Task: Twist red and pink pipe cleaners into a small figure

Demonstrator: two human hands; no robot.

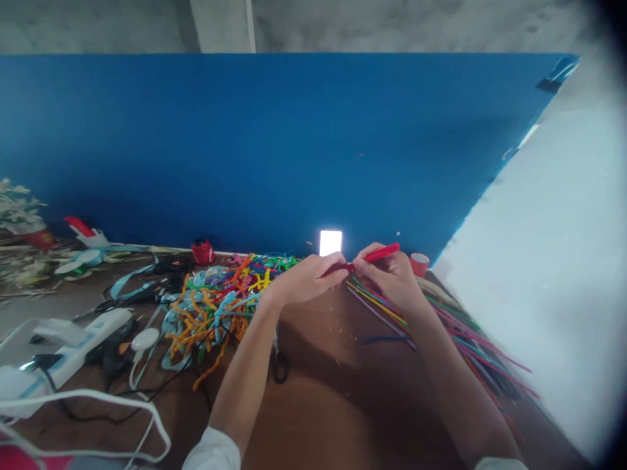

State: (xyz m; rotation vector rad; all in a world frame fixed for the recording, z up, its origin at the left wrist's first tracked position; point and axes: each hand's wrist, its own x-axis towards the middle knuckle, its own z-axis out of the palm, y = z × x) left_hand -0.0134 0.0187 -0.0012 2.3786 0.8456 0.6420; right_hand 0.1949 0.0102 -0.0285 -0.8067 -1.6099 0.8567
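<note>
Above the far part of the brown table (318, 398), my two hands are close together. A slim red pen-like stick (383, 252) points up and right out of my right hand (386, 271), whose fingers are pinched around it. My left hand (313, 277) is closed, thumb and fingers pinching a dark red piece (349, 267) that runs toward the right fingertips. Whether this piece belongs to the red stick I cannot tell. Just behind the hands glows a bright white square light (331, 242).
Left lies a tangled heap of coloured pipe cleaners (220, 307); straight pipe cleaners (484, 352) lie right. Scissors (280, 365) sit near my left forearm. A power strip (73, 352) and white cable (157, 424) are at left. A red tape roll (419, 264) stands before the blue panel (294, 150).
</note>
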